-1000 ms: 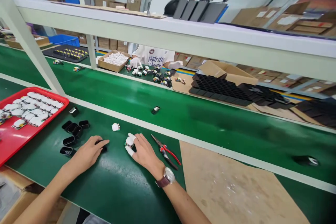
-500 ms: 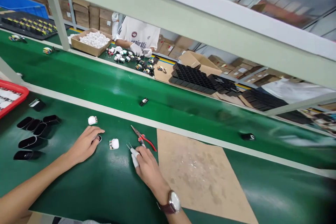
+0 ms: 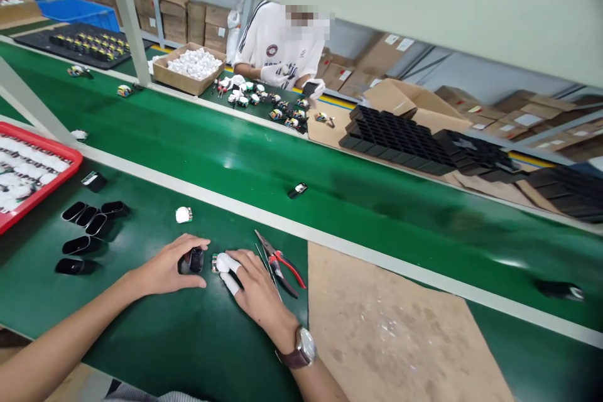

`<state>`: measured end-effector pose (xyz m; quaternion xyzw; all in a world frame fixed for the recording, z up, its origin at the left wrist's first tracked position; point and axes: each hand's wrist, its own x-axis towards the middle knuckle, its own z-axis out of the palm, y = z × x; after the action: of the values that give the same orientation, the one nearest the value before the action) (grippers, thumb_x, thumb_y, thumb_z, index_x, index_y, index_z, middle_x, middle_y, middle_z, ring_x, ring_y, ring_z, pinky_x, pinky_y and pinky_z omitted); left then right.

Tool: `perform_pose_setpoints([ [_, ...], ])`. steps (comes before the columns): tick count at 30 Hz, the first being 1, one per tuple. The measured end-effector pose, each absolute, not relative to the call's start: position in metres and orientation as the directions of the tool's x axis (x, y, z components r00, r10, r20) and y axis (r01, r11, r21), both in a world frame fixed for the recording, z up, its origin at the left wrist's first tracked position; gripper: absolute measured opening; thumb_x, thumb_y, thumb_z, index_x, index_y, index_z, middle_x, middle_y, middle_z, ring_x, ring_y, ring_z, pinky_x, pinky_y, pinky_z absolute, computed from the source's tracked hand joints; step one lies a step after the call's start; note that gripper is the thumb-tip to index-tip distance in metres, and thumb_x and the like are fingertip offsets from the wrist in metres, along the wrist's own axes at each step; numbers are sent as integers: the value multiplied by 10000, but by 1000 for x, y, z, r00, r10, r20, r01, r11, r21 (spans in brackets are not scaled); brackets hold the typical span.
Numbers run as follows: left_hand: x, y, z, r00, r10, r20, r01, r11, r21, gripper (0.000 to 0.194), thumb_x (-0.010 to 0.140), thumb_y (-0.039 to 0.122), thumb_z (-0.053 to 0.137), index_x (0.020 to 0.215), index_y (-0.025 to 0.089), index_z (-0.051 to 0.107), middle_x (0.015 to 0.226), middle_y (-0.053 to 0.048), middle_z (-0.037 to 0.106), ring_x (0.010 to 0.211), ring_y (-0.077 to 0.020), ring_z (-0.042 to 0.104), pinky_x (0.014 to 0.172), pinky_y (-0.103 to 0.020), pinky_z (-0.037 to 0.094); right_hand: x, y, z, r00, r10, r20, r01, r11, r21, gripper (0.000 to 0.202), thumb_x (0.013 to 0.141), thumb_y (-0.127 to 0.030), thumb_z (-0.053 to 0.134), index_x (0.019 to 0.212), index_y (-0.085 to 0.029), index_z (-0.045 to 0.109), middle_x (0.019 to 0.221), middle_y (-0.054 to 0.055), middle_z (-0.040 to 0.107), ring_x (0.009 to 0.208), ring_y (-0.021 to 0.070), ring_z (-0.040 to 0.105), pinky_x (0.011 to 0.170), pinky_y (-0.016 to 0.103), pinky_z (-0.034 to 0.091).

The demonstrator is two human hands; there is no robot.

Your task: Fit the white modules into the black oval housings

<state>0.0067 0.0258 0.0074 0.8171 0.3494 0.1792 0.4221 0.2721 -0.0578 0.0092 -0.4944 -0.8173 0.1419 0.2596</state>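
Note:
My left hand [image 3: 164, 269] curls round a hollow black oval casing [image 3: 196, 260], its open end facing right. White finger cots cover the thumb and index finger of my right hand [image 3: 257, 286]. Those two fingertips close on a small circuit board with a white wad [image 3: 221, 262], just right of the casing. Another white-topped circuit board [image 3: 183, 215] lies on the bench beyond my left hand. Tweezers [image 3: 269, 271] lie beside my right hand, along the red-handled pliers [image 3: 281, 262].
Several black casings [image 3: 75, 266] stand at left near a red tray [image 3: 75, 166] of white-topped parts. A brown board [image 3: 377, 326] covers the bench at right. Beyond a pale rail, the green conveyor [image 3: 226, 163] carries a black unit [image 3: 298, 190]. A co-worker in white gloves sits opposite.
My right hand has let go of the tweezers beside the pliers and moved left onto the nearer circuit board. My left hand has turned the casing's opening toward it. The view has shifted.

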Motion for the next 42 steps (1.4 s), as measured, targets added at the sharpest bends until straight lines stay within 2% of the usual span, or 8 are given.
perform_pose_setpoints([
  [5, 3, 21, 4, 678, 734, 26, 403, -402, 822, 852, 841, 365, 883, 1570, 352, 443, 1445, -104, 588, 1269, -298, 649, 1063, -450, 586, 272, -57, -6, -308, 903, 299, 736, 425, -527, 552, 1026, -214, 640, 1544, -221, 448, 1410, 150, 630, 1291, 310, 591, 1059, 538, 575],
  [8, 2, 16, 2, 679, 733, 44, 407, -426, 808, 902, 854, 358, 876, 1606, 352, 378, 1450, -114, 563, 1292, -309, 620, 1089, -477, 566, 269, -61, -6, -269, 896, 355, 718, 431, -546, 499, 1026, -168, 613, 1501, -253, 487, 1295, 115, 679, 1200, 282, 632, 1008, 509, 599],
  [13, 1, 9, -3, 660, 747, 86, 395, -442, 805, 748, 984, 291, 730, 1615, 361, 336, 1390, -90, 615, 1265, -282, 649, 1087, -461, 567, 252, -67, 20, -159, 874, 460, 661, 440, -608, 488, 996, -135, 641, 1446, -290, 531, 1224, 97, 687, 1154, 260, 665, 961, 455, 614],
  [19, 1, 4, -1, 693, 694, 194, 320, -538, 780, 696, 1047, 260, 637, 1641, 348, 285, 1426, -106, 633, 1325, -279, 624, 1103, -472, 561, 240, -74, 38, -281, 807, 519, 705, 541, -459, 541, 966, -79, 660, 1455, -269, 528, 1281, 136, 666, 1170, 291, 648, 961, 490, 610],
  [26, 0, 4, 1, 701, 662, 265, 286, -602, 746, 707, 1066, 291, 614, 1668, 331, 245, 1444, -116, 655, 1357, -286, 610, 1099, -488, 566, 238, -77, 37, -332, 829, 449, 756, 519, -398, 574, 1000, -115, 620, 1530, -284, 477, 1293, 128, 667, 1154, 293, 655, 936, 477, 627],
  [33, -2, 4, -2, 728, 647, 225, 297, -594, 748, 767, 1053, 248, 623, 1682, 347, 196, 1473, -106, 638, 1379, -292, 582, 1120, -508, 542, 232, -74, 46, -388, 837, 384, 793, 516, -324, 354, 1012, -116, 587, 1347, -232, 606, 1261, 142, 651, 1128, 310, 616, 897, 484, 625],
  [39, 0, 3, -5, 734, 648, 201, 321, -593, 738, 783, 1037, 241, 645, 1675, 348, 203, 1455, -108, 641, 1330, -300, 607, 1096, -506, 545, 227, -72, 49, -410, 852, 325, 802, 506, -316, 317, 1005, -116, 572, 1297, -219, 637, 1246, 150, 637, 1133, 322, 613, 912, 495, 620],
  [42, 2, 2, -3, 741, 642, 196, 316, -591, 742, 794, 1026, 222, 652, 1673, 352, 211, 1449, -102, 637, 1307, -294, 614, 1091, -490, 544, 227, -71, 51, -426, 854, 298, 799, 510, -320, 353, 1022, -141, 558, 1363, -212, 612, 1237, 156, 648, 1128, 327, 622, 917, 511, 628],
])
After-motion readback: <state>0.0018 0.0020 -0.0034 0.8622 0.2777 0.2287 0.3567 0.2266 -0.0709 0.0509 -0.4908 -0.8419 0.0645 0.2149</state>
